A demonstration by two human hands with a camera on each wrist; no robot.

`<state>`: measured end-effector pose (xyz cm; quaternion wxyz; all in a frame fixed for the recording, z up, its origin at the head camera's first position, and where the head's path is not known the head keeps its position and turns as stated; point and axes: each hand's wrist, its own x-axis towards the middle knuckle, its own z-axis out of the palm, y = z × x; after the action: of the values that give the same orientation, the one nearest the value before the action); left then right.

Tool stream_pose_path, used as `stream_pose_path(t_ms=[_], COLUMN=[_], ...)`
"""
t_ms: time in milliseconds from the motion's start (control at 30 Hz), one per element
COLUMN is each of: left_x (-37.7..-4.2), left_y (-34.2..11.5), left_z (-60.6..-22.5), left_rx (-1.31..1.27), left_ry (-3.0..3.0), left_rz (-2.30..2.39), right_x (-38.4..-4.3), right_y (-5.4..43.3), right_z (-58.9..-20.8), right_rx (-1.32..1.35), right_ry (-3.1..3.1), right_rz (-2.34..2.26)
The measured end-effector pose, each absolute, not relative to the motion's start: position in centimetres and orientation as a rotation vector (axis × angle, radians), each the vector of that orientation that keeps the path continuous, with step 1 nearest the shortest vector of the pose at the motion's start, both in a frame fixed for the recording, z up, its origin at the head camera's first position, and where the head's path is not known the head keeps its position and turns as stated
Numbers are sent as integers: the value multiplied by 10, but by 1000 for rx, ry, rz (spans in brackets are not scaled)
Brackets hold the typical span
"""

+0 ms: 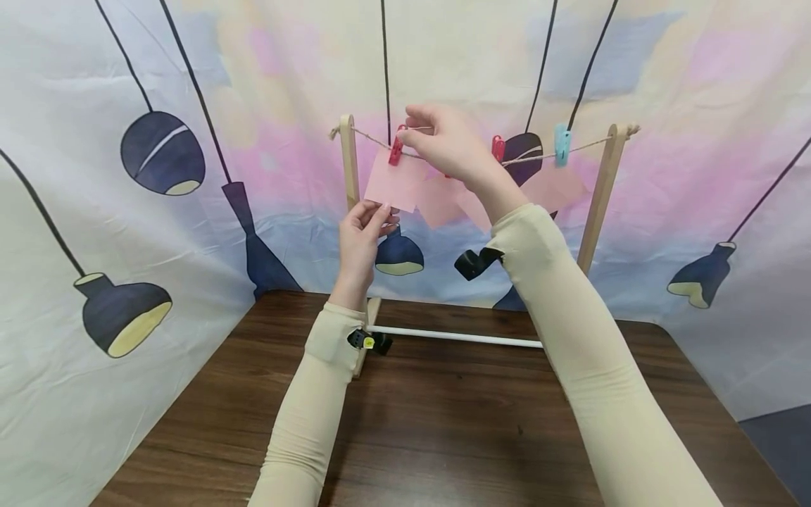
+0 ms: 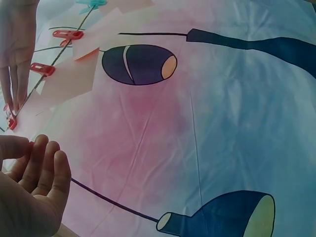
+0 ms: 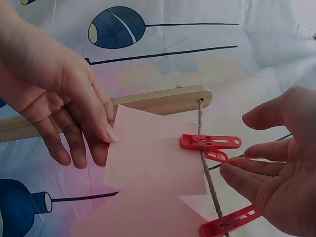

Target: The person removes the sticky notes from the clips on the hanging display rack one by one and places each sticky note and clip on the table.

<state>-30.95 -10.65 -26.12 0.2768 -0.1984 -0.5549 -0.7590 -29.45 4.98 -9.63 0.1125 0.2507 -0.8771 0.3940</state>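
Head: leftmost red clip point(image 1: 395, 147) near-upright

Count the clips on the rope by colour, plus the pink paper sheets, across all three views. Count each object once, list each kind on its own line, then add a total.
Red clips: 3
Light blue clip: 1
Pink paper sheets: 4
Total: 8

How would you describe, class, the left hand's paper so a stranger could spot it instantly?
In the head view, find the wooden frame on the table. Follow its string to the leftmost hanging paper, pink and held by a red clip. Unlike its neighbours, it is pinched low down by the left hand.
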Motion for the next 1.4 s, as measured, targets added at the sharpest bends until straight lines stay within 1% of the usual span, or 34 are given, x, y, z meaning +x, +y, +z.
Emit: stream_pose_path(t_ms=[267, 533, 833, 1400], left_x=[-309, -310, -311, -306], left_y=[-108, -111, -112, -111], left_z=[-262, -264, -265, -261], left_rx=[-514, -509, -514, -521], left_ry=[-1504, -1527, -1518, -1530], left_rz=[-2056, -2036, -2032, -2012], right_x=[-300, -305, -305, -300], right_y=[45, 45, 45, 45], right_z=[-99, -106, -108, -113], right_rx=[704, 748, 786, 729], right_ry=[-2614, -2541, -2486, -2242], right_rz=[1180, 1341, 1411, 1324])
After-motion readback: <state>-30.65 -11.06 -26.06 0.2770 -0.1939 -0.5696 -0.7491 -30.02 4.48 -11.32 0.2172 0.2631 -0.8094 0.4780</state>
